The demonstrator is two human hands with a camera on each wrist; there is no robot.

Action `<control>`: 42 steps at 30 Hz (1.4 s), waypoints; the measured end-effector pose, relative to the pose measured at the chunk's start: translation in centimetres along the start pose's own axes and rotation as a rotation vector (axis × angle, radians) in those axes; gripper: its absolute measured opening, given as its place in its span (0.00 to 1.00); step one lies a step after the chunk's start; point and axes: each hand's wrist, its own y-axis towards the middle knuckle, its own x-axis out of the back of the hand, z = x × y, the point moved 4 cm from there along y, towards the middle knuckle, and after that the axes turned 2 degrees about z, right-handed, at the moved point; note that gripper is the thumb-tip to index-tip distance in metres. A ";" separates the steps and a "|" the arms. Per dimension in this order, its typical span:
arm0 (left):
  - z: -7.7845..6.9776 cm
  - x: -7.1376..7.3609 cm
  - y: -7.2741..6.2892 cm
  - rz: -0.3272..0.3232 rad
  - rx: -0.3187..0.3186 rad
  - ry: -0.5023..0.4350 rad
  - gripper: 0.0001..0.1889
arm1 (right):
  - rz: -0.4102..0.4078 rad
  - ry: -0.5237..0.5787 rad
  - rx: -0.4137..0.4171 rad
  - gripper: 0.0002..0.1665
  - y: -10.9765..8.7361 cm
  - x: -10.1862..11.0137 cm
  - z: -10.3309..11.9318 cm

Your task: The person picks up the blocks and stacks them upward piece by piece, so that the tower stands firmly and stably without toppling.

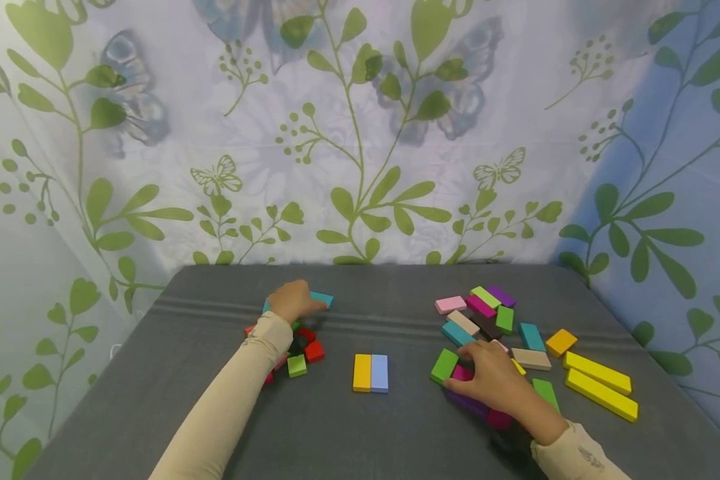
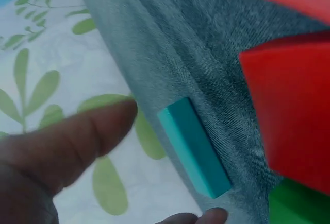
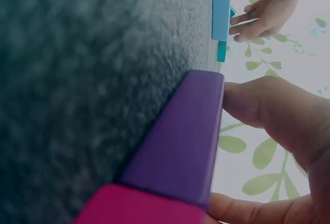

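Observation:
At the far left of the table, my left hand hovers over a teal block, its thumb stretched out and apart from the block in the left wrist view. My right hand reaches down over the right-hand pile, thumb and fingers spread around a magenta block. A green block lies just beside the thumb. In the right wrist view a long purple block stands in front of the fingers, hiding their tips; the thumb tip is right at its far end.
A yellow-orange block and a light blue block lie side by side mid-table. Red blocks and a lime block cluster near the left forearm. Two long yellow blocks lie at the right. A patterned curtain hangs behind.

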 end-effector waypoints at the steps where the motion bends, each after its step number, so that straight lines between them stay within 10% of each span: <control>1: 0.0 -0.2 0.2 0.012 0.007 0.005 0.32 | 0.001 -0.003 -0.002 0.39 0.0 0.0 0.1; 22: -0.7 -1.6 3.7 0.023 0.085 0.143 0.25 | -0.019 -0.014 -0.016 0.36 0.2 -0.3 0.5; 42: -2.3 -1.1 0.5 -0.018 -0.210 0.000 0.37 | -0.029 0.009 0.044 0.36 0.0 -0.7 -0.3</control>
